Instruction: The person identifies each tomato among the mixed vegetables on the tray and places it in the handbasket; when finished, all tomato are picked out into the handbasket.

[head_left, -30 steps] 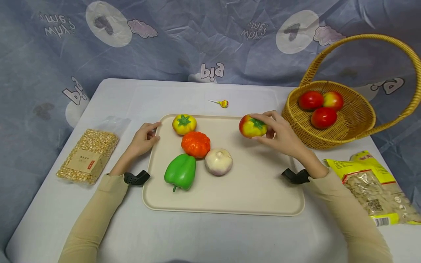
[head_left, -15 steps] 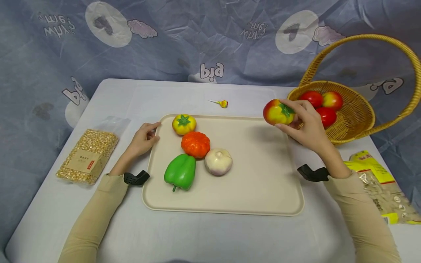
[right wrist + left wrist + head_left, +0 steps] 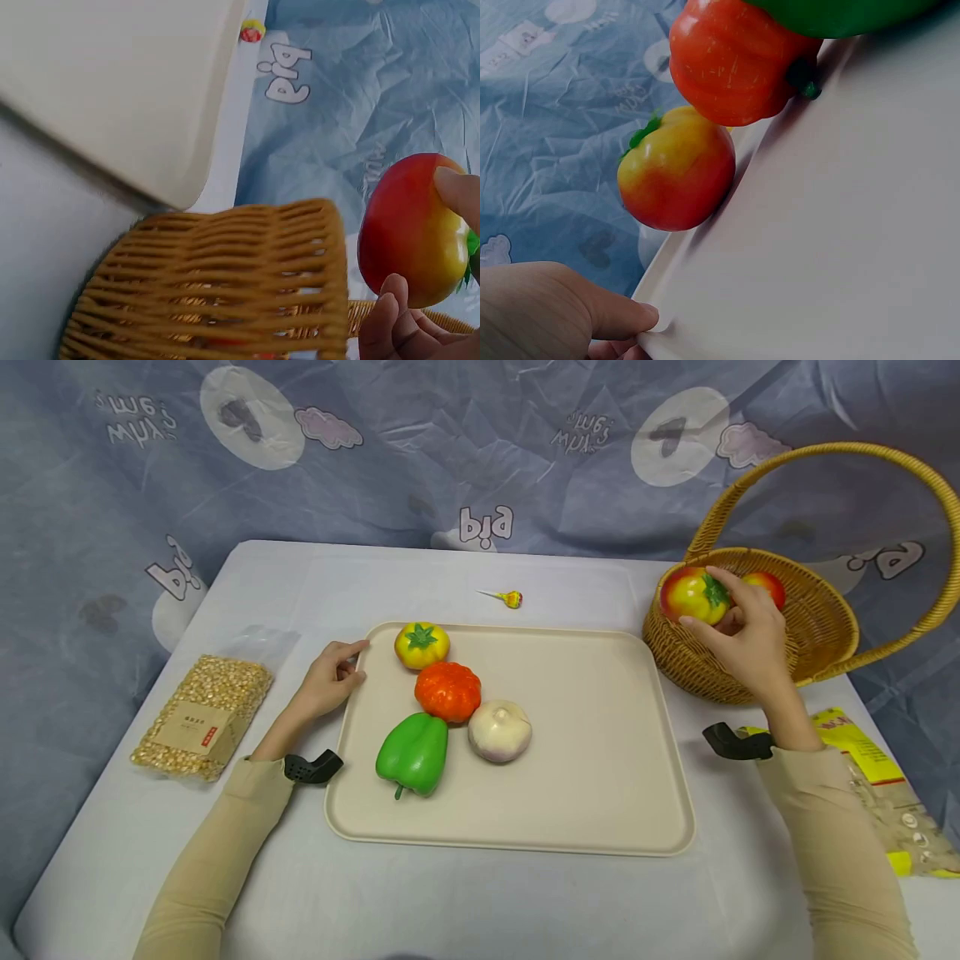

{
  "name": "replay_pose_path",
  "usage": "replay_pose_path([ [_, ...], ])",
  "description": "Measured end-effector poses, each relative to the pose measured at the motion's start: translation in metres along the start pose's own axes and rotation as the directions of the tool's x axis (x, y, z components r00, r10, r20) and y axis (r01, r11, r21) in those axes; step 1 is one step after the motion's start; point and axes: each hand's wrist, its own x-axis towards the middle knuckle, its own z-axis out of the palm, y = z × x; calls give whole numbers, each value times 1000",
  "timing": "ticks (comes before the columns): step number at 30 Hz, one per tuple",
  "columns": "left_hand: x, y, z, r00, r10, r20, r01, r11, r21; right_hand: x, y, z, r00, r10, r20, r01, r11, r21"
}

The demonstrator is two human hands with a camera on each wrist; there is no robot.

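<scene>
My right hand [image 3: 752, 631] pinches a red-and-yellow tomato [image 3: 686, 597] with a green leafy top, between thumb and fingers. Both are over the left side of the wicker basket [image 3: 686, 664]; the right wrist view shows the tomato [image 3: 409, 229] above its rim. My left hand [image 3: 324, 681] grips the left rim of the beige tray [image 3: 592, 760], thumb on top, fingers partly hidden under it. On the tray are a yellow tomato [image 3: 422, 646], an orange pumpkin [image 3: 447, 692], a green bell pepper [image 3: 412, 756] and a white-purple garlic bulb [image 3: 499, 731].
Inside the basket a red-and-yellow fruit [image 3: 767, 587] shows; my hand hides the other fruit. Its tall handle [image 3: 840, 450] arches overhead. A lollipop [image 3: 512, 599] lies behind the tray. A bag of corn kernels [image 3: 206, 714] is at left, a yellow bag [image 3: 870, 760] at right.
My right hand has carried the tomato rightward from above the tray to over the basket. The left hand has stayed on the tray rim.
</scene>
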Motion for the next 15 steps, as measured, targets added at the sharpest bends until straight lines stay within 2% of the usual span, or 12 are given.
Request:
replay_pose_path([
  [3, 0, -1, 1, 1000, 12, -8, -12, 1000, -19, 2, 9, -3, 998, 65, 17, -64, 998, -18],
  [9, -2, -6, 2, 996, 82, -33, -85, 992, -89, 7, 29, -8, 982, 167, 84, -158, 982, -99],
  [13, -2, -5, 2, 998, 58, -27, -60, 996, -73, 10, 42, -11, 959, 238, 152, -214, 964, -157],
  [15, -1, -3, 1, 1000, 23, -10, -24, 999, -43, 11, 47, -12, 946, 266, 185, -234, 955, -180],
])
